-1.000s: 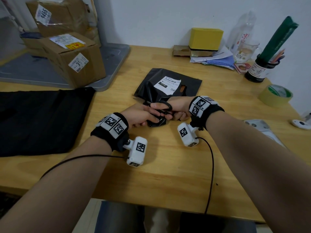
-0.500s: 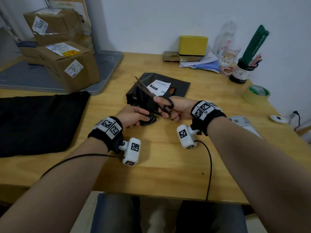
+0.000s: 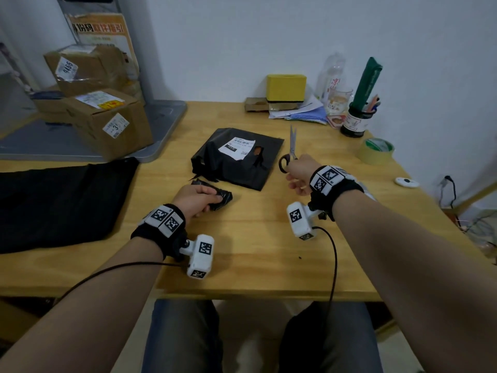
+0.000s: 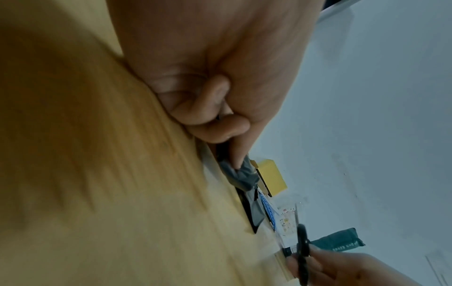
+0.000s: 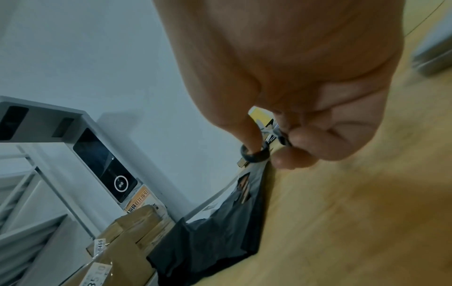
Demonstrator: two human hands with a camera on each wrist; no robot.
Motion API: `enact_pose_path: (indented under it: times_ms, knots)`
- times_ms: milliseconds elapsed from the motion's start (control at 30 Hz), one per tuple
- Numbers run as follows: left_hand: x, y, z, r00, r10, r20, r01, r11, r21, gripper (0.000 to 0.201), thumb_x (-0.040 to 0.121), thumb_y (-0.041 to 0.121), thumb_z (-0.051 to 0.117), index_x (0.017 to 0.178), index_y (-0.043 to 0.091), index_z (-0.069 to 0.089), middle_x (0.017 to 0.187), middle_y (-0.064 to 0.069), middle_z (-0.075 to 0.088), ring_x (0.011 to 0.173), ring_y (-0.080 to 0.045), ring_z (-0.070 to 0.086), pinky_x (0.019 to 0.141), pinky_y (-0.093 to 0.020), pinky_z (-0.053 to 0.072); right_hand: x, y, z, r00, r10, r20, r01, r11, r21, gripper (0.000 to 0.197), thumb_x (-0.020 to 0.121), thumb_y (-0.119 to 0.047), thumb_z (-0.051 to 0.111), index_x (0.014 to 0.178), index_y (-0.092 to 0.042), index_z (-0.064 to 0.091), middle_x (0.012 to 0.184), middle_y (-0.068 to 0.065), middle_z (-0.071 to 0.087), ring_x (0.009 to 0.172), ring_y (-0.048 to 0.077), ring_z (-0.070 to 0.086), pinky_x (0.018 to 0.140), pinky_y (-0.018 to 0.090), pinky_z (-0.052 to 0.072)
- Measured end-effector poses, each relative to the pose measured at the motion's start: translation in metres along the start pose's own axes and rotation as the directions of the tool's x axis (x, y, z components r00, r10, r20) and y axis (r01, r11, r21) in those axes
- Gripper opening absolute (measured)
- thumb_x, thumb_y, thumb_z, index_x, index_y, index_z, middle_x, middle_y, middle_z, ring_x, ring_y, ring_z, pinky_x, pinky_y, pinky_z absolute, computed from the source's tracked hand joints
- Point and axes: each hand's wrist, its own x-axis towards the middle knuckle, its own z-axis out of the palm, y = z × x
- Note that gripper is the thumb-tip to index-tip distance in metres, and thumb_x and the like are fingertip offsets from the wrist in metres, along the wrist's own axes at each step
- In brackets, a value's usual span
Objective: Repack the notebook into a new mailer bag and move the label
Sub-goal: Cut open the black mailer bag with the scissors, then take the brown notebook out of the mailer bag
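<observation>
The old black mailer bag (image 3: 236,160) lies mid-table with its near left end cut open and ragged. A white shipping label (image 3: 236,148) is stuck on top, beside a torn hole showing something brown. My left hand (image 3: 196,197) rests on the table in front of it, gripping a crumpled cut-off strip of black plastic (image 3: 222,199), also seen as the strip (image 4: 240,174) in the left wrist view. To the right of the bag my right hand (image 3: 300,172) holds black-handled scissors (image 3: 290,149), blades closed and pointing away; my thumb sits in a handle ring (image 5: 254,153). A flat black bag (image 3: 59,200) lies at the left.
Stacked cardboard boxes (image 3: 107,122) sit on a grey platform (image 3: 166,122) at the back left. Along the back wall are a yellow box (image 3: 286,88), papers, a bottle, a glass and a pen jar (image 3: 356,121). A tape roll (image 3: 376,150) lies at the right edge.
The scissors were cutting the bag's end; now my right hand has drawn them away to the right. My left hand has pulled the cut-off strip toward me, off the bag.
</observation>
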Motion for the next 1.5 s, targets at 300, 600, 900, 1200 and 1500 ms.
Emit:
enact_pose_path:
  times_ms: [300,600,900,1200,1500]
  knots:
    - [-0.017,0.009,0.012,0.995,-0.073,0.073,0.084,0.984,-0.156,0.019,0.086,0.014,0.073,0.103,0.02,0.066,0.079,-0.006,0.062,0.052,-0.01,0.044,0.044,-0.021,0.028,-0.019,0.001,-0.008,0.994,0.042,0.1,-0.029,0.991,-0.132,0.032,0.101,-0.022,0.056,0.127,-0.007,0.047,0.111,0.015,0.058,0.064,0.026,0.066,0.051,0.03,0.054]
    - [-0.019,0.048,0.042,0.977,0.119,0.178,-0.098,0.988,-0.122,0.034,0.092,0.016,0.067,0.073,0.023,0.039,0.072,-0.002,0.049,0.047,-0.009,0.047,0.041,-0.021,0.023,-0.038,-0.01,-0.021,0.979,-0.006,0.206,0.071,0.948,-0.311,0.053,0.098,-0.053,0.055,0.11,-0.004,0.07,0.094,0.012,0.079,0.069,0.024,0.067,0.065,0.029,0.058]
    - [-0.002,0.102,0.076,0.955,0.195,0.223,-0.164,0.975,-0.151,0.018,0.092,0.014,0.066,0.083,0.021,0.053,0.072,0.0,0.056,0.05,-0.011,0.053,0.037,-0.019,0.029,-0.016,0.0,-0.035,0.979,-0.154,0.132,0.143,0.986,0.089,0.031,0.091,-0.027,0.074,0.11,-0.003,0.071,0.079,0.008,0.074,0.047,0.014,0.047,0.048,0.023,0.047]
    - [0.01,0.13,0.095,0.954,0.136,0.268,-0.078,0.973,-0.216,0.022,0.094,0.016,0.063,0.115,0.016,0.059,0.098,0.003,0.077,0.065,-0.014,0.068,0.053,-0.025,0.044,0.025,0.028,-0.073,0.991,-0.034,-0.13,0.108,0.78,0.616,0.017,0.102,-0.021,0.059,0.111,-0.007,0.062,0.094,0.009,0.079,0.044,0.015,0.048,0.045,0.023,0.047]
    - [0.019,0.132,0.103,0.965,0.086,0.247,-0.019,0.966,-0.259,0.026,0.099,0.017,0.053,0.125,0.015,0.052,0.094,0.0,0.078,0.065,-0.017,0.07,0.052,-0.024,0.045,0.043,0.043,-0.082,0.989,0.131,-0.07,-0.043,0.701,0.712,0.024,0.108,-0.008,0.036,0.113,0.006,0.054,0.105,0.019,0.061,0.059,0.021,0.05,0.039,0.023,0.049]
